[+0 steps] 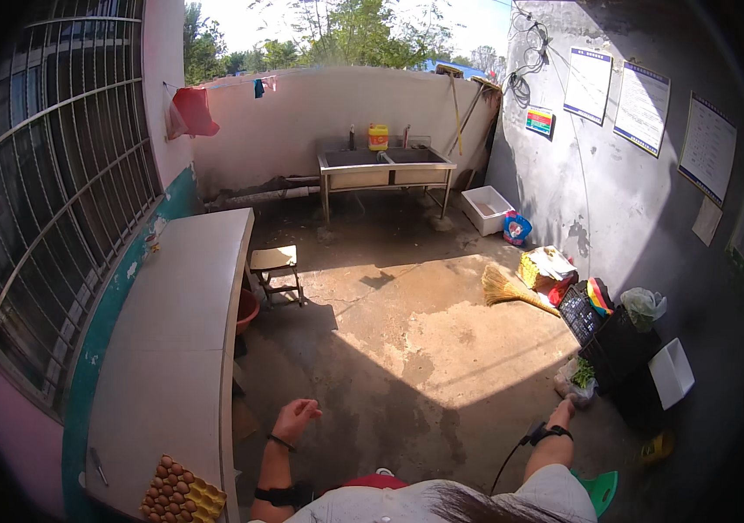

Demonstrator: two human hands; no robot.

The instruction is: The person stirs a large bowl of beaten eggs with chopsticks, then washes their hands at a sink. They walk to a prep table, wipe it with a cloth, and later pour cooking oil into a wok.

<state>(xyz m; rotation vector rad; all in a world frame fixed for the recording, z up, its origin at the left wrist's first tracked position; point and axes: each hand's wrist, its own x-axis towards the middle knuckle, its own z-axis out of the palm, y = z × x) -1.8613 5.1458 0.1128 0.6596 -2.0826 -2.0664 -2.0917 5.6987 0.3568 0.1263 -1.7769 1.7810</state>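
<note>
My left hand [294, 420] is in the air to the right of the long white-topped table [169, 314], its fingers loosely curled with nothing visible in them. A dark band is around that wrist. My right hand [563, 410] reaches out low on the right, at the edge of a clear plastic bag [571, 386] with leafy greens [583, 373] on top. Its fingers are partly hidden, so I cannot tell whether they touch the bag. A black strap with a cable is on the right wrist. Brown eggs [172, 487] fill part of a yellow egg tray [207, 497] on the table's near end.
Black plastic crates [617, 346] and a white foam box [671, 372] line the right wall. A straw broom [509, 291] lies on the concrete floor. By the table stands a small stool [274, 258]; a double-basin metal sink [386, 171] stands at the back wall.
</note>
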